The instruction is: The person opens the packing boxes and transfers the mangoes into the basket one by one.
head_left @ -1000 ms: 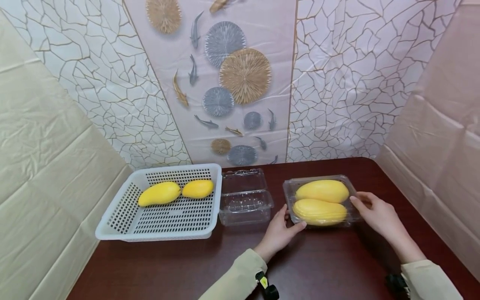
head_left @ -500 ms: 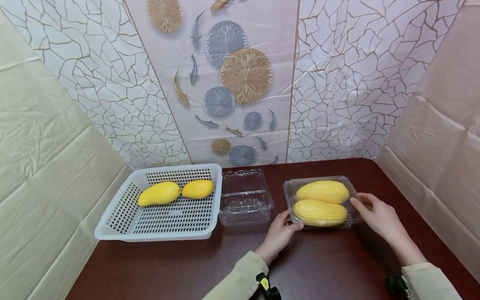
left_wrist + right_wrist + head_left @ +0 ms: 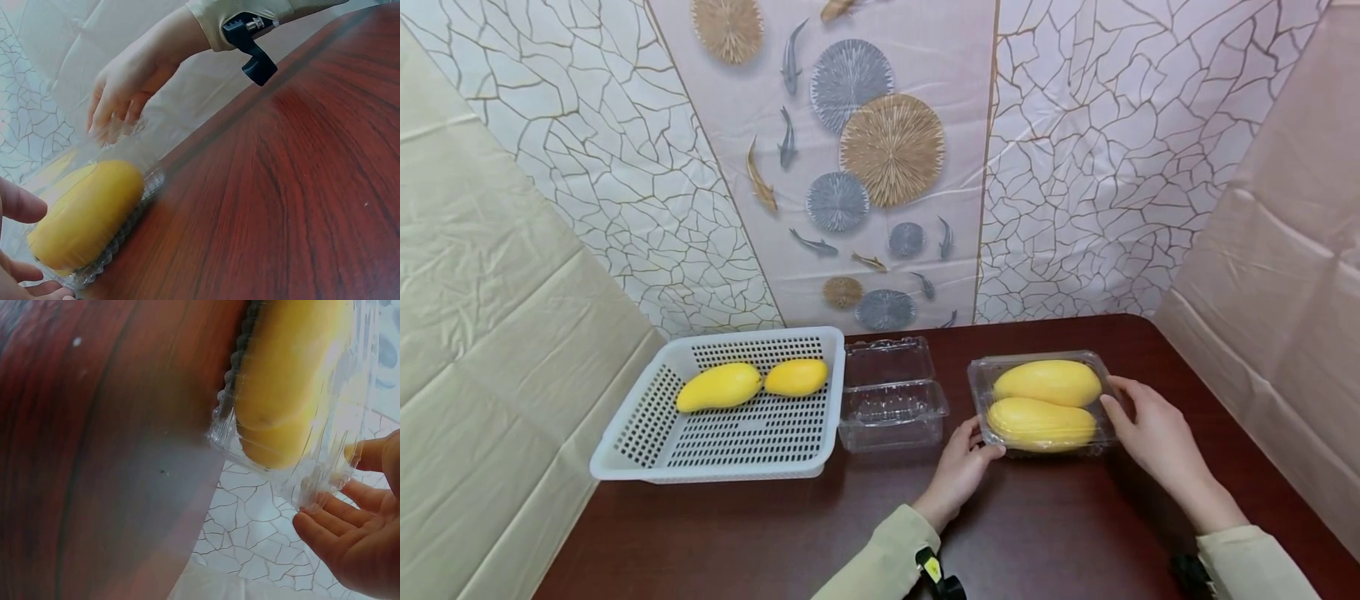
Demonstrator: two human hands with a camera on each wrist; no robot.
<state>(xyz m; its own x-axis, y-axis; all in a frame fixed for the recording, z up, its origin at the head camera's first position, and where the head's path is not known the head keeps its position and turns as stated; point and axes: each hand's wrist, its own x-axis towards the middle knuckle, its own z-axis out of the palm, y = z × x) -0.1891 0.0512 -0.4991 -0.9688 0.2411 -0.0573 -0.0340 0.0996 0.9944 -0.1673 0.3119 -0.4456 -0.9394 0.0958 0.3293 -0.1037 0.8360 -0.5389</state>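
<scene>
Left hand [image 3: 958, 471] and right hand [image 3: 1157, 437] are both clamped on one transparent filled box [image 3: 983, 379], which lies between them over the dark red table [image 3: 1045, 533]. In the head view, the left has the box's near left corner, thumb at the front edge and fingers at the side; the right pinches its right end, thumb on the rim. Two big yellow mangoes [image 3: 1047, 382] lie inside, one behind the other. Left of the filled box, apart from it, stands a second box [image 3: 891, 433] of similar plastic, its lid folded back. Farther left of the filled box is a white basket [image 3: 715, 472] holding a longer mango [image 3: 720, 387] and a shorter mango [image 3: 796, 377], nearly end to end. Behind the filled box rises a patterned backdrop [image 3: 891, 154] with fish and round discs.

From the left wrist, I see the left thumb and fingers at the near end of the filled box, a mango plain beneath its plastic. At the far end the right hand's fingers bend down onto it; a black wrist mount [image 3: 253, 56] sits at that sleeve [image 3: 219, 22].

From the right wrist, the right fingertips [image 3: 306, 522] press the box's end, close past the mangoes. Whether the lid is latched, I cannot tell.
</scene>
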